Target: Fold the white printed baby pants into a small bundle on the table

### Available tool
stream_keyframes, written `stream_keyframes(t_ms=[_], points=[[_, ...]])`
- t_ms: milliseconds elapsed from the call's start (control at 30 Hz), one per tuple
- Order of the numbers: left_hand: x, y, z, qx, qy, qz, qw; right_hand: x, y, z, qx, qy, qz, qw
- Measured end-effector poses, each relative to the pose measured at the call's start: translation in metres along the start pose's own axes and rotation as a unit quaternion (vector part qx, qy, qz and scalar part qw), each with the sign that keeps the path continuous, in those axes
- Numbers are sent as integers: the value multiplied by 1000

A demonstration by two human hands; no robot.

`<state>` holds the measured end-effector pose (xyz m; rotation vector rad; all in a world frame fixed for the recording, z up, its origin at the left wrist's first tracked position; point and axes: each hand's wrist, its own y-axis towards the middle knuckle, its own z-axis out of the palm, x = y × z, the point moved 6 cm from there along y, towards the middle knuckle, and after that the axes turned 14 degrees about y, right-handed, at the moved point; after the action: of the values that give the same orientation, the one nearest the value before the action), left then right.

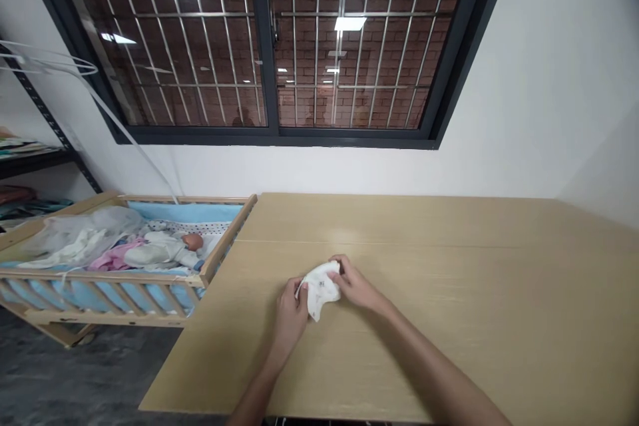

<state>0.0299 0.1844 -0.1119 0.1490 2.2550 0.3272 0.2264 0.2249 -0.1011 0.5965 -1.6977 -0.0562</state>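
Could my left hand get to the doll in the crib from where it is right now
Probably not without leaning over. The left hand is on the white cloth with the right hand, while the doll lies well off to the left behind the crib rail.

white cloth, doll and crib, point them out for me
white cloth [320, 291], head view, middle of the fabric between both hands
doll [191, 241], head view, on its head
crib [227, 236], head view, wooden end rail beside the table
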Motion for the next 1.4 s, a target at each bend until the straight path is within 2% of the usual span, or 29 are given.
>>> stream_keyframes(t_ms=[100,233,367,467,533,633,700,767,833,867,933,1000,1067,1233,1400], points=[[12,-2,7,31,14,-30,999,-10,36,-10,31,55,27,998],[22,-8,16,58,109,-78,989,-39,79,-4,146,-27,92,985],[20,-7,24,84,218,-104,967,-67,95,11,178,-76,97,976],[14,0,26,104,285,-103,947,-74,95,22,187,-104,69,974],[6,2,23,106,321,-98,936,-71,93,24,183,-126,46,974],[-5,-7,15,80,362,-87,925,-54,87,19,152,-172,11,973],[-12,-21,12,46,376,-42,924,-35,76,19,142,-218,-29,965],[-18,-41,19,15,378,52,924,-13,57,28,171,-244,-79,951],[-19,-63,32,5,372,150,916,5,32,42,230,-226,-122,939],[-16,-71,39,7,370,176,912,12,19,50,262,-209,-138,932],[-8,-81,49,13,372,184,910,18,-4,60,314,-178,-157,919],[-4,-83,54,17,376,174,910,13,-17,62,344,-165,-161,910],[-4,-80,55,20,382,173,908,1,-16,54,341,-168,-150,913],[-6,-77,55,18,394,170,903,-32,21,19,295,-194,-108,929],[-5,-78,54,36,360,148,920,-42,39,7,280,-183,-78,939]])
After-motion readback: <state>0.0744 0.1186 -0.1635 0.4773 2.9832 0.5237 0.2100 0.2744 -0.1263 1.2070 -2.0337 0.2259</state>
